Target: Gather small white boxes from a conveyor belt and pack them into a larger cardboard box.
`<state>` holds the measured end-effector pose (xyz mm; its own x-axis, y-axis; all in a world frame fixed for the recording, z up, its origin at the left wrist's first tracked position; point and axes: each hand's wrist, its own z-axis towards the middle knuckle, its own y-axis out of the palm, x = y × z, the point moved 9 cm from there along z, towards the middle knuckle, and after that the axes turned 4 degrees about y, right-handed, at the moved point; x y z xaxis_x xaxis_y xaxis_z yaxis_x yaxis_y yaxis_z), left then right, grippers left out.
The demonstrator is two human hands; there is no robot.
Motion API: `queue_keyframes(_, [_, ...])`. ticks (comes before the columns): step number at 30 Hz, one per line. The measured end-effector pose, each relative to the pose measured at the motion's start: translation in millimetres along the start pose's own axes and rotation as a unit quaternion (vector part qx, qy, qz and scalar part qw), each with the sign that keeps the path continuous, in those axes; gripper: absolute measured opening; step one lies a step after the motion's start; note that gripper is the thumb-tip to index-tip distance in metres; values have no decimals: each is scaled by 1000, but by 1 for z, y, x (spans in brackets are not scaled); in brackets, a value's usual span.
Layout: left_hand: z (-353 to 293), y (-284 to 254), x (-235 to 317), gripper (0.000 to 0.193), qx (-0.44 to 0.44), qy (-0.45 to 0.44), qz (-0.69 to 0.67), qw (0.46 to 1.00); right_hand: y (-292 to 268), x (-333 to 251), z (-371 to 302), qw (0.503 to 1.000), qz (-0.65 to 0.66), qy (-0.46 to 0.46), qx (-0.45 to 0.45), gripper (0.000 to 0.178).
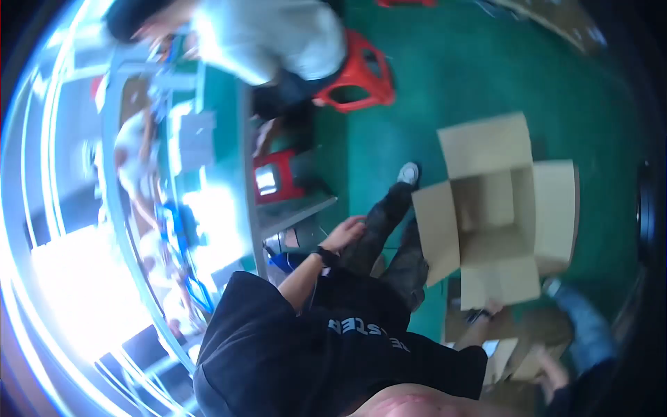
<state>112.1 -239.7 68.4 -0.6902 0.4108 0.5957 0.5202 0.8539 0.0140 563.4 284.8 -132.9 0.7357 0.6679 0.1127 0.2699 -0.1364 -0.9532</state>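
A large cardboard box [486, 205] with its flaps spread outward stands to the right of my legs, and its inside shows bare cardboard. My right hand [493, 306] is at the edge of the near flap [500, 283] and seems to pinch it; the fingers are partly hidden and blurred. A dark band circles that wrist. My left hand [345, 233] hangs beside my thigh, fingers loosely extended, holding nothing. A black watch [326, 256] sits on the left wrist.
Further cardboard boxes [514, 347] lie at lower right, where another person's hand [552, 368] and jeans leg [587, 323] show. A bright workbench runs along the left. Someone in a white shirt [271, 38] sits on a red stool [361, 76]. The floor [417, 69] is green.
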Motion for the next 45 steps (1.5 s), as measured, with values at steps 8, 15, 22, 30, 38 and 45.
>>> queue_keyframes(8, [-217,-166,-170,28,348,25,-123,929,-27,-197,-61,728,497,213,-422,13])
queue_keyframes(15, [-262,-88,-365,19,519,71,-60,850,-184,-448,-55,821,376,-178,-391,31])
queue_keyframes(22, [-445,-243,-85,37,699,77,243,668,-210,-575,-70,833,128,-368,-393,36])
queue_keyframes(30, [-471,-367,-167,91,709,-83,115,691,-392,-833,-193,709,131,-633,-282,44])
queue_keyframes(38, [-409,-417,-79,91,679,-54,99,725,-525,-998,-254,597,156,-739,-270,54])
queue_keyframes(45, [-332,-509,64,91,691,38,193,695,-607,-1109,-264,524,92,-841,-100,73])
